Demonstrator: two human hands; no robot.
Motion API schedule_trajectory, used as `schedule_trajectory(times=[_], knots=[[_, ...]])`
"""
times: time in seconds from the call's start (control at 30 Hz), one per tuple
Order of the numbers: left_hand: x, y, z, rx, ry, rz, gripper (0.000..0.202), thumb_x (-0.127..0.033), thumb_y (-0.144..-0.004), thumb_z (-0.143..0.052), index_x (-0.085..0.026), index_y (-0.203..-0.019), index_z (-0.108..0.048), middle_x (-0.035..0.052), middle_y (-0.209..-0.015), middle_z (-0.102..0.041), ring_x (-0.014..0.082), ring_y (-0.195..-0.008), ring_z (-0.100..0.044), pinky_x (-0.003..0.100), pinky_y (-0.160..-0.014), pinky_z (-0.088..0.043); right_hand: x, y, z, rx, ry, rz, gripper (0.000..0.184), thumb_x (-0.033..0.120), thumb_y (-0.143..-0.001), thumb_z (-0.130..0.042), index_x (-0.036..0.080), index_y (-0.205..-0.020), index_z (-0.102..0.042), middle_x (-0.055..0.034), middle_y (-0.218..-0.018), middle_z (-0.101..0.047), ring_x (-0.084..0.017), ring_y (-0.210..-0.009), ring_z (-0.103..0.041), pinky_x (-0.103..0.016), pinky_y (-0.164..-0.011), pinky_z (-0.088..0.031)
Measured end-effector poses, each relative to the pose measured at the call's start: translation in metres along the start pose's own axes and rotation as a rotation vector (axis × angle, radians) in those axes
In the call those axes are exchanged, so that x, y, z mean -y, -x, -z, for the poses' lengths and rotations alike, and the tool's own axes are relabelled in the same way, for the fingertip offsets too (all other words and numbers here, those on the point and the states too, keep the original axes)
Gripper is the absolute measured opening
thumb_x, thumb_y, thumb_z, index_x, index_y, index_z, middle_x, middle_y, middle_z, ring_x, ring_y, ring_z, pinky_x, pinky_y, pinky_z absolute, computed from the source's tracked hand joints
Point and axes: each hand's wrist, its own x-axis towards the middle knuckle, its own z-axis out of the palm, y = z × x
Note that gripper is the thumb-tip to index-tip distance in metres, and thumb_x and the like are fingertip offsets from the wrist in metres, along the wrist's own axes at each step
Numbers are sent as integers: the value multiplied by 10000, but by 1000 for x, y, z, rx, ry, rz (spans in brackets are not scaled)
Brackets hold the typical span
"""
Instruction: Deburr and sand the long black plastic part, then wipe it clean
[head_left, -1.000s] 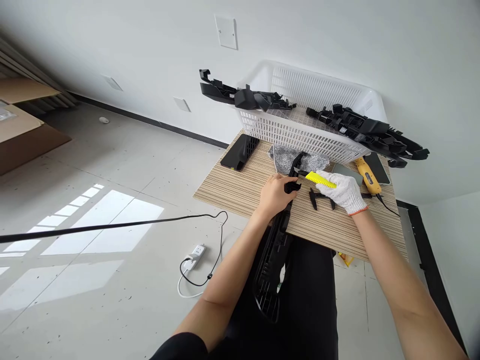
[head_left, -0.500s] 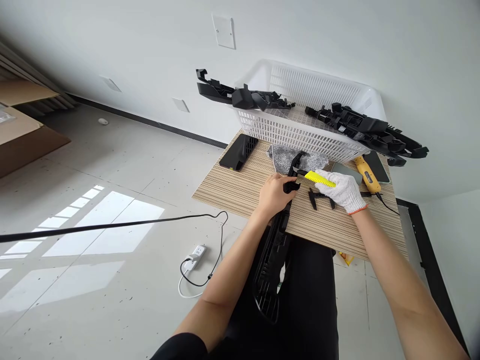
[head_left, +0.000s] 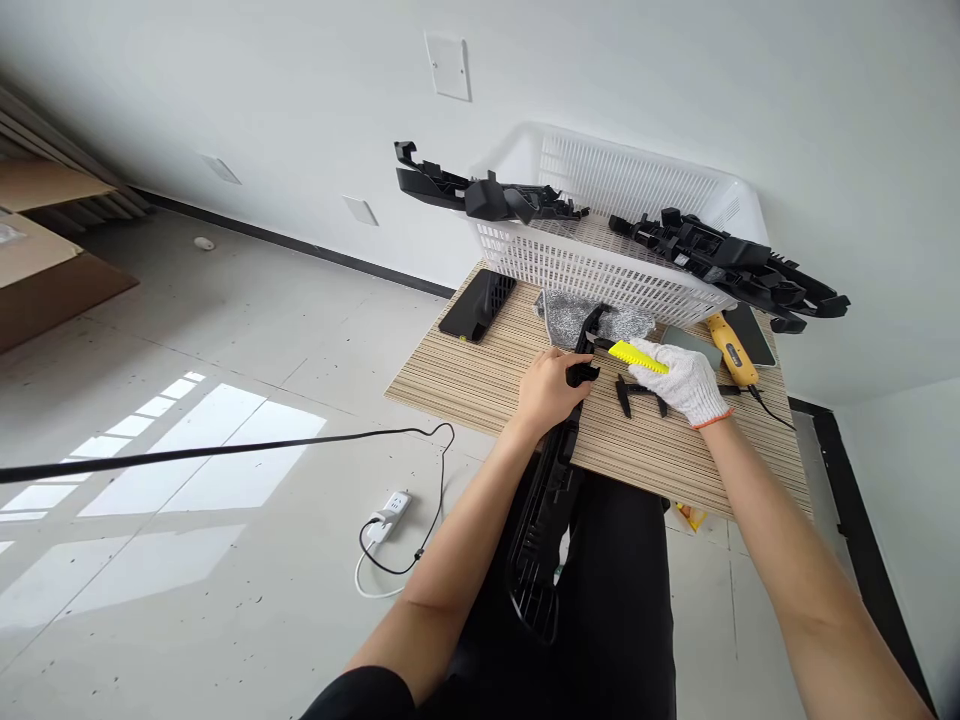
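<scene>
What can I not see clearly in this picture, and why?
In the head view:
Long black part: stretch behind the left hand is hidden.
Yellow knife: rear end covered by the gloved right hand.
Blade tip: too small to tell whether it touches the part.
White basket: floor partly hidden by its front wall.
Cardboard box: cut off by the left edge.
</scene>
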Motion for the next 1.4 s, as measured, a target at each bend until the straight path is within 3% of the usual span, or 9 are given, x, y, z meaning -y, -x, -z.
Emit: schedule_trajectory(times=[0.23,0.37,0.5,0.57,0.7,0.87,1.1,1.23,1.4], knots=[[2,-2,-6,-22,7,-27,603,-399,-904,-724,-270,-1470,-557,97,-1308,-693,305,-1276,-607,406,-1008,-523,-1,0,-8,-76,173,-43,544,602,-913,-616,240,-1297,-748,-77,-1231,-777,-299,-1018,-765,-390,-871,-605],[4,1,-5,-146,170,-1,718,-483,-934,-691,-236,-1548,-412,157,-1441,-606,279,-1296,-610,391,-1034,-520,5,-2,-5,-6,299,-104,546,616,-942,-563,261,-1323,-725,-85,-1210,-782,-287,-995,-762,-358,-806,-576],[14,42,0,-378,469,68,419,-430,-1014,-546,-204,-1367,-542,152,-1399,-612,209,-1222,-656,323,-967,-559,16,-1,0,-39,377,-115,553,637,-945,-546,249,-1285,-745,-99,-1097,-800,-273,-868,-762,-329,-677,-519],[26,76,-2,-399,582,98,360,-459,-1008,-527,-226,-1278,-570,122,-1359,-643,213,-1233,-652,355,-1023,-556,20,1,2,-86,407,-145,588,637,-957,-521,220,-1317,-728,-122,-1067,-794,-277,-841,-754,-329,-648,-486],[52,147,-14,-238,762,146,380,-601,-952,-553,-281,-1141,-632,81,-1230,-712,281,-1221,-674,432,-972,-600,26,6,4,-178,419,-226,597,609,-969,-500,189,-1334,-716,-138,-1066,-779,-281,-828,-738,-331,-635,-438],[59,196,-21,-79,908,177,639,-671,-821,-731,-216,-1261,-639,151,-1409,-642,355,-1383,-567,484,-1148,-486,28,20,5,-204,379,-288,610,632,-942,-528,224,-1357,-710,-119,-1163,-757,-274,-886,-720,-321,-663,-416],[44,200,1,355,643,143,667,-596,-854,-747,-178,-1336,-551,173,-1336,-684,328,-1275,-645,492,-1113,-494,25,44,10,-105,345,-441,607,686,-953,-482,289,-1348,-715,-93,-1105,-787,-285,-894,-709,-346,-688,-425],[39,196,-6,422,599,93,675,-532,-847,-782,-175,-1367,-544,154,-1255,-733,322,-1241,-662,475,-1073,-504,28,47,13,-64,340,-441,507,581,-1024,-419,305,-1305,-739,-74,-1203,-769,-261,-987,-682,-349,-801,-451],[41,196,-17,390,778,102,706,-523,-826,-810,-151,-1371,-558,81,-982,-771,270,-1014,-746,444,-1057,-495,34,43,23,-125,366,-521,553,396,-1084,-245,233,-1437,-638,-88,-1524,-578,-318,-1349,-489,-414,-1031,-412]])
